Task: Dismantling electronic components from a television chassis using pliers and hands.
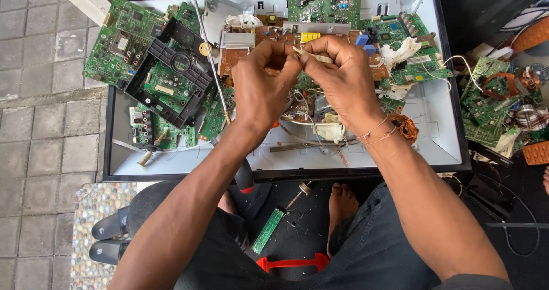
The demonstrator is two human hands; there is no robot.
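My left hand point(264, 87) and my right hand point(341, 77) meet above an opened flat-screen panel point(440, 147) that lies on the ground. Together their fingertips pinch a small pale strip point(311, 56), a wire or tie, held between the two hands. Below them sits a brown circuit board point(243, 58) with a yellow connector point(309, 37) and tangled wires point(303, 104). A long thin screwdriver point(209, 56) lies across the panel left of my left hand, its red and black handle point(245, 178) near my left forearm. My right wrist wears thin cords.
Several green circuit boards point(120, 41) and a black plastic frame point(171, 73) lie at the left of the panel. More boards and copper coils point(497, 96) pile at the right. A small green strip board point(267, 230), red tool point(293, 262) and black sandals point(108, 236) sit by my legs.
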